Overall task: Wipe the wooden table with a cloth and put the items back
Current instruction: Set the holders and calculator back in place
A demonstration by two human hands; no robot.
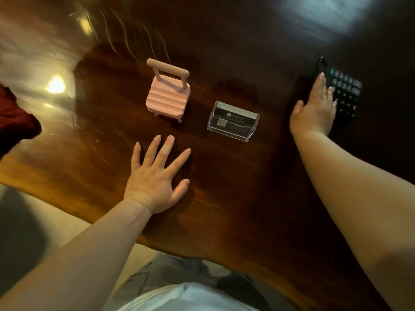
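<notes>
My left hand (pixel 157 178) lies flat on the dark wooden table (pixel 235 198), fingers spread, holding nothing. Just beyond it stands a pink suitcase-shaped stand (pixel 167 95). To its right sits a clear plastic card holder (pixel 232 122) with dark cards inside. My right hand (pixel 314 108) reaches out to the right, palm down, its fingers resting on the left edge of a black calculator (pixel 345 95). A dark red cloth (pixel 15 117) lies at the far left edge of the view.
The table's wavy front edge (pixel 157 243) runs diagonally close to my body. Pale floor shows at the lower left. Bright light reflections glare on the tabletop at the upper left and upper right.
</notes>
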